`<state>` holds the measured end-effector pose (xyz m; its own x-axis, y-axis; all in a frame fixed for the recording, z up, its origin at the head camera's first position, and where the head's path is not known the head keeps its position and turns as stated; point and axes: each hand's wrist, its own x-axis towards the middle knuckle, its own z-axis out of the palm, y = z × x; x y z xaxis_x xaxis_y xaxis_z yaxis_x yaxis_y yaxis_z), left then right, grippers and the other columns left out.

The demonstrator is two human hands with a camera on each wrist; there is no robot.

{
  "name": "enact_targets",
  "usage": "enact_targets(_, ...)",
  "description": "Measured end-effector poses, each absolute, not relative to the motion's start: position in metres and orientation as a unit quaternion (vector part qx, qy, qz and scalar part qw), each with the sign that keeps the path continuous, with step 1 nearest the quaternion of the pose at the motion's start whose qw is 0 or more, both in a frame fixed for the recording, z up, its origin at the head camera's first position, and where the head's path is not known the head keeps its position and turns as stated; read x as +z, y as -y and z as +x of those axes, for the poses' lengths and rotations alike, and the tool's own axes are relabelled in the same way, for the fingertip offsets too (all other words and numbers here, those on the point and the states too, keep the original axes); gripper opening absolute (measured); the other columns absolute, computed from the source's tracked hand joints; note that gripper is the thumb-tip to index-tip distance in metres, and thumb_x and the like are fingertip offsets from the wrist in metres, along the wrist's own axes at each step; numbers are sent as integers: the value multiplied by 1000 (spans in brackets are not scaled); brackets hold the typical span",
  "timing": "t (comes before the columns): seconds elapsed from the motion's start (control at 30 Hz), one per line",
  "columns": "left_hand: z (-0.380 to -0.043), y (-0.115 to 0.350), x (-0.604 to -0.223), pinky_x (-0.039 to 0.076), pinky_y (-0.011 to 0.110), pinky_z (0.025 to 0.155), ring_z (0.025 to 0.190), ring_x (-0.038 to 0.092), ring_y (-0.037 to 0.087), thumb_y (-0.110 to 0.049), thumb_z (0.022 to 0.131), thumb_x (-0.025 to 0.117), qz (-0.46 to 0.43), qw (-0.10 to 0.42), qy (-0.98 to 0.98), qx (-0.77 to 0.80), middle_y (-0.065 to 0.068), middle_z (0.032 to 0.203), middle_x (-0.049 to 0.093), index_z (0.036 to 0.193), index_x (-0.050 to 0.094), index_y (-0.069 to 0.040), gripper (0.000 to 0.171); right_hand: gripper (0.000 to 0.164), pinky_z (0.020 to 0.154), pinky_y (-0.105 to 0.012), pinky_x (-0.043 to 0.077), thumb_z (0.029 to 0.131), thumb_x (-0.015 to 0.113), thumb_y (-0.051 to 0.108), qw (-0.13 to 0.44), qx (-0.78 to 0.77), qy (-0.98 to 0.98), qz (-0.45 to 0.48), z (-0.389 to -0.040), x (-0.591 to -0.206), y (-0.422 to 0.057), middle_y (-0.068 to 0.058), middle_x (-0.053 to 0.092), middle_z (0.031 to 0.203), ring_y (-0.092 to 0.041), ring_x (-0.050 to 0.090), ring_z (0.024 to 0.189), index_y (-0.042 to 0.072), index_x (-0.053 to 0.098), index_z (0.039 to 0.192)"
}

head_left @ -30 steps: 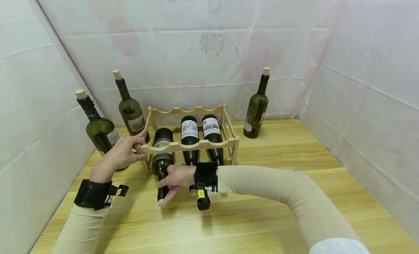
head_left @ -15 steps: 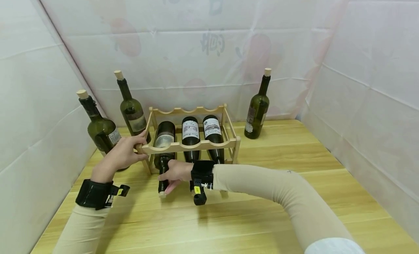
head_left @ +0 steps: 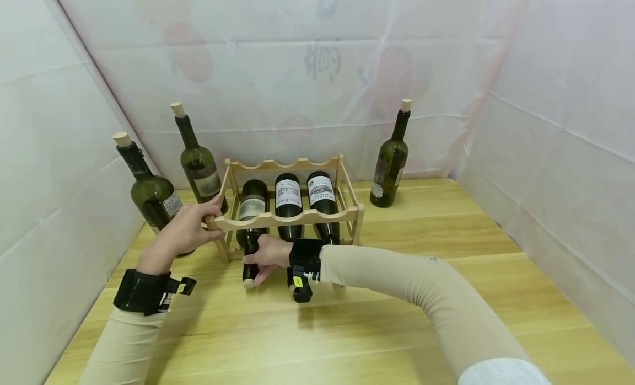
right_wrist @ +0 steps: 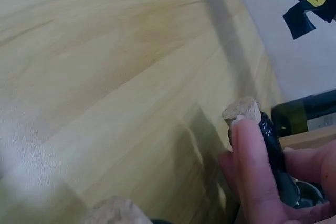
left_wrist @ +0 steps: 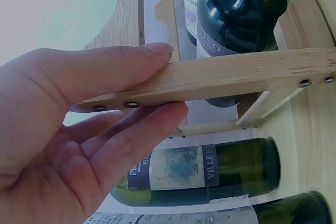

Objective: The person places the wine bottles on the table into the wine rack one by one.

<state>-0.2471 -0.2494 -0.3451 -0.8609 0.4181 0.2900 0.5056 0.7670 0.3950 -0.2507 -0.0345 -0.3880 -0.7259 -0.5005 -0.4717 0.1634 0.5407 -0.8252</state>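
Note:
My left hand (head_left: 190, 228) pinches the front left corner of a wooden wine rack (head_left: 288, 221), thumb above the end bar and fingers beneath it in the left wrist view. A dark wine bottle (head_left: 253, 207) lies in the rack's left slot, its neck coming out under the upper front rail toward me. Around that neck curl the fingers of my right hand (head_left: 272, 251). The right wrist view shows its cork (right_wrist: 242, 109) beside a fingertip. To its right lie two more bottles, one in the middle (head_left: 289, 194) and another (head_left: 322, 193) near the right end, both with white labels.
Two corked green bottles, a nearer one (head_left: 154, 200) and a farther one (head_left: 200, 172), stand left of the rack. Another corked bottle (head_left: 389, 167) stands at the back right. White sheeting (head_left: 278, 70) surrounds the wooden table (head_left: 397, 330) on three sides.
The left bottle has slid back, away from me, deeper into the rack, and my right hand has moved along with it. My left hand stays on the rack's corner.

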Motion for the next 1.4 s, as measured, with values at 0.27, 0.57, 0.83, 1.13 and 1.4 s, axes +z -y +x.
enact_targets(0.27, -247, 249, -349, 40, 31, 50, 49, 40, 13, -9, 73, 81, -244, 90, 937, -231, 25, 142, 41, 81, 63, -12, 20, 50, 66, -37, 56, 96, 56, 31, 344, -377, -843, -169, -251, -386, 27, -20, 69, 73, -27, 67, 63, -13, 53, 120)
enact_targets(0.57, -247, 248, -343, 37, 31, 50, 47, 37, 14, -8, 72, 80, -250, 92, 936, -229, 25, 143, 39, 79, 60, -12, 22, 30, 69, -42, 55, 92, 63, 17, 357, -393, -819, -218, -253, -366, 15, -26, 68, 81, -32, 67, 67, -10, 63, 79)
enact_targets(0.83, -246, 248, -343, 40, 32, 52, 48, 40, 14, -8, 73, 80, -250, 93, 935, -234, 25, 144, 38, 80, 61, -11, 20, 18, 68, -34, 55, 91, 64, 17, 311, -319, -843, -303, -244, -356, 5, -12, 65, 94, -26, 65, 76, 4, 62, 104)
enact_targets(1.13, -246, 249, -344, 38, 32, 52, 47, 36, 14, -8, 72, 81, -250, 95, 935, -234, 25, 143, 39, 79, 62, -12, 20, 27, 67, -26, 53, 92, 64, 21, 266, -255, -861, -352, -241, -339, -8, -1, 62, 98, -21, 65, 78, 6, 60, 115)
enact_targets(1.4, -246, 249, -345, 39, 30, 50, 47, 38, 13, -8, 72, 81, -250, 95, 936, -230, 25, 142, 40, 79, 61, -12, 21, 25, 65, -23, 49, 94, 61, 22, 239, -247, -860, -376, -241, -328, -23, -4, 67, 94, -19, 63, 76, 8, 61, 115)
